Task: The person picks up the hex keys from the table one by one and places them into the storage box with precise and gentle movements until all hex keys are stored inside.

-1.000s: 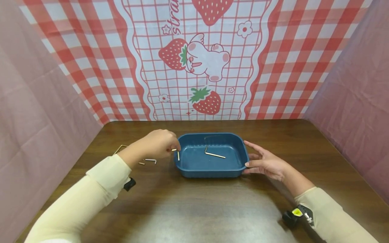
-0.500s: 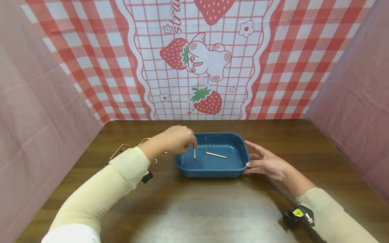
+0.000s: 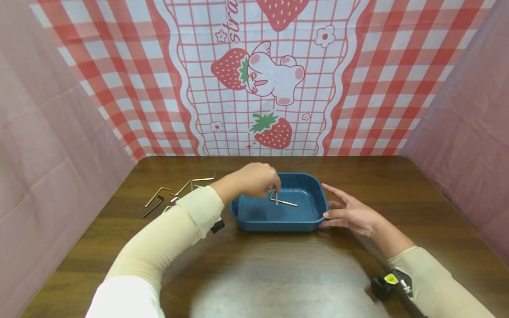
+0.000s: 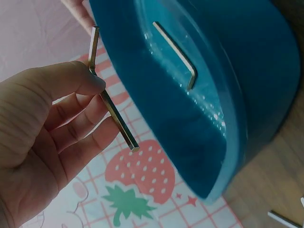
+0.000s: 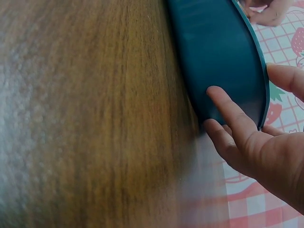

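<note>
A blue tray [image 3: 278,226] stands on the wooden table, with one L-shaped hex key [image 3: 287,203] lying inside it; the left wrist view shows this lying key [image 4: 175,50] too. Above the tray, my left hand [image 3: 258,180] pinches another L-shaped hex key [image 4: 114,111] between thumb and fingers. My right hand [image 3: 351,216] rests against the tray's right end, fingers spread and fairly straight; in the right wrist view its fingertips touch the tray's outer wall [image 5: 223,61] and rim.
Several more hex keys lie on the table left of the tray, among them a black one [image 3: 153,206] and a brass one [image 3: 157,196]; my left forearm partly covers this group. A checked strawberry cloth [image 3: 254,110] hangs behind the table, with pink cloths at both sides.
My left hand has moved right, from the tray's left edge to above its middle, still pinching the hex key. More keys at the left have come into view. My right hand has stayed at the tray.
</note>
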A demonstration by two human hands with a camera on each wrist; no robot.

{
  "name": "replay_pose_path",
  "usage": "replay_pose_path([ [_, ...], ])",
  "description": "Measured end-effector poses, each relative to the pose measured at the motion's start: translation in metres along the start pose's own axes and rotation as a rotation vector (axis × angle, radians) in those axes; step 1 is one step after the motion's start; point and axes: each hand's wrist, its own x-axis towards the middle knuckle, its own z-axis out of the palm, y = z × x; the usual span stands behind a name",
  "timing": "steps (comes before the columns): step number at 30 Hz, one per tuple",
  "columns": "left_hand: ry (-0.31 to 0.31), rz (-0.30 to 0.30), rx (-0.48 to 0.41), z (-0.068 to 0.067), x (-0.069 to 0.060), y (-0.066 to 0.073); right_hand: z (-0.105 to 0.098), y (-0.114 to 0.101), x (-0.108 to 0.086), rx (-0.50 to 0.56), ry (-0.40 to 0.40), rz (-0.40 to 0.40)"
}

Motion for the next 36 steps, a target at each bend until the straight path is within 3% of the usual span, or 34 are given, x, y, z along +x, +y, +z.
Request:
replay_pose_path([
  [12, -0.1, -0.029, 0.011, 0.011, 0.032, 0.003, -0.001, -0.001, -0.002, -0.007, -0.001, -0.004],
  [23, -0.17, -0.055, 0.03, 0.02, 0.053, -0.001, -0.003, 0.0, -0.001, -0.009, -0.002, -0.007],
  [29, -0.208, -0.075, 0.028, 0.026, 0.061, -0.004, -0.002, 0.0, -0.001, -0.012, 0.003, 0.0],
  [36, -0.243, -0.092, 0.016, 0.026, 0.061, -0.006, 0.0, 0.0, -0.001, -0.008, 0.004, 0.001],
])
